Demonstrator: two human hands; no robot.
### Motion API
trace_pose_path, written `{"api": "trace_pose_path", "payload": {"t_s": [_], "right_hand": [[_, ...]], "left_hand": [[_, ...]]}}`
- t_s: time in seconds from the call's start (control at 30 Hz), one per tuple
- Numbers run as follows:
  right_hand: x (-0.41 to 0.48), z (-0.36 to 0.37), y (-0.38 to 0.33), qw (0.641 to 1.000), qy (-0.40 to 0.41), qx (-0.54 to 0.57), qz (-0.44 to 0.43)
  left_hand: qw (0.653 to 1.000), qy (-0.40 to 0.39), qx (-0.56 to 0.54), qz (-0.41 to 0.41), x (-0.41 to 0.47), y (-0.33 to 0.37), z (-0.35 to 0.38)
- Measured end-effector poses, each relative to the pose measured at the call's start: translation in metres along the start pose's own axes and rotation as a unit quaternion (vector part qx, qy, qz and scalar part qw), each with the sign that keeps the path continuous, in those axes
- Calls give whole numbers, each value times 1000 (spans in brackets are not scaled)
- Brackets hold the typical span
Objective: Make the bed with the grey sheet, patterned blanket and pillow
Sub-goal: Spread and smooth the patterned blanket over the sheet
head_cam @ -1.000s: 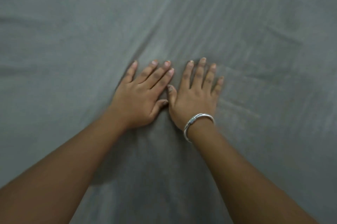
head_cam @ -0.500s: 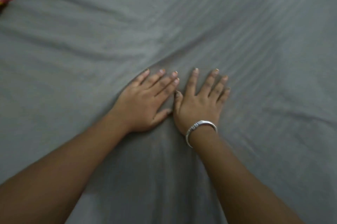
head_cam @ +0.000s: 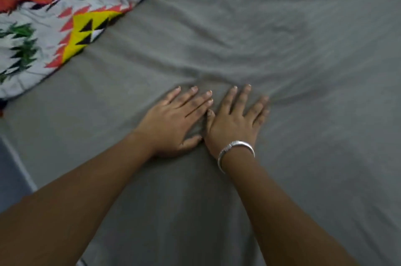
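Both hands (head_cam: 204, 122) lie on the sheet (head_cam: 282, 49), blanket (head_cam: 43, 27) far-left.

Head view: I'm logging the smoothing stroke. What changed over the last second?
Both flat hands, left hand and right hand, slid along the grey sheet toward the patterned blanket, now in view upper left; creases bunch ahead of them. Nothing gripped or released. Hands stay side by side, palms down, bracelet on the right wrist.

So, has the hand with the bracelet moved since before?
Yes. The right hand has slid forward over the grey sheet toward the patterned blanket, which now lies much closer to its fingers than before.
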State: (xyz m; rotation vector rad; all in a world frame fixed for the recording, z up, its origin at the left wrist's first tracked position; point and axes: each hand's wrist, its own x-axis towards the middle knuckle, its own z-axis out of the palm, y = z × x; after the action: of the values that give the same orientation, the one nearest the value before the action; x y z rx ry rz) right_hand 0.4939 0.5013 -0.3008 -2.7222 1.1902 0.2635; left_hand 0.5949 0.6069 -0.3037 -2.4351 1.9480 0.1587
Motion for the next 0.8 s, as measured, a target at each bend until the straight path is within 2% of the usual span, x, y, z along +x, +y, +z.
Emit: {"api": "trace_pose_path", "payload": {"t_s": [0.1,0.17,0.3,0.43,0.53,0.67,0.8], "right_hand": [[26,-9,-29,997,-15,6,-72],[35,-15,-40,997,-4,18,-74],[26,-3,-63,999,14,8,-39],[43,1,-102,994,1,-13,-110],[64,-3,-125,985,2,-24,-169],[63,-15,-137,983,-33,-21,-180],[6,6,-147,985,2,1,-175]], "left_hand": [[997,26,-7,-76,-9,-27,-4],[993,31,-12,-113,-19,-39,-4],[995,12,9,-94,-40,-56,2],[994,1,21,-103,-40,-90,6],[989,3,29,-147,-43,-112,3],[972,37,11,-233,-58,-117,-8],[982,45,25,-181,-104,-90,0]]}}
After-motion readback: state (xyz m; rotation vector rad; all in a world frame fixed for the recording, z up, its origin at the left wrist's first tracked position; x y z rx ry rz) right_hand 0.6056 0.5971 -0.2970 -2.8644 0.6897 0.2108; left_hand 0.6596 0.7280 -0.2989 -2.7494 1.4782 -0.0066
